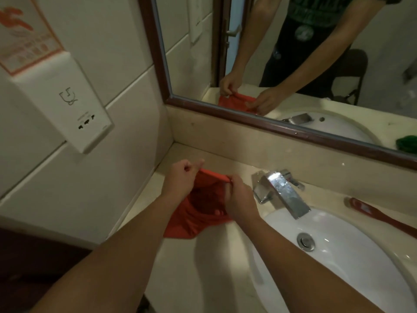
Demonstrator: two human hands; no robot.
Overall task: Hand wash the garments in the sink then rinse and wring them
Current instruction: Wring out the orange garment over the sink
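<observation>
An orange-red garment point(198, 213) hangs above the beige counter point(203, 267), left of the white sink point(338, 256). My left hand point(182, 179) pinches its upper edge at the left. My right hand point(241, 199) grips the same edge at the right, fingers curled into the cloth. The garment is stretched between both hands and its lower part droops onto the counter. The sink basin holds no cloth, and its metal drain point(305, 241) is visible.
A chrome faucet point(284, 193) stands right of my right hand. A red brush point(379, 215) lies on the counter behind the sink. The mirror point(293, 64) reflects something green at far right. A white wall box point(63, 105) hangs at the left.
</observation>
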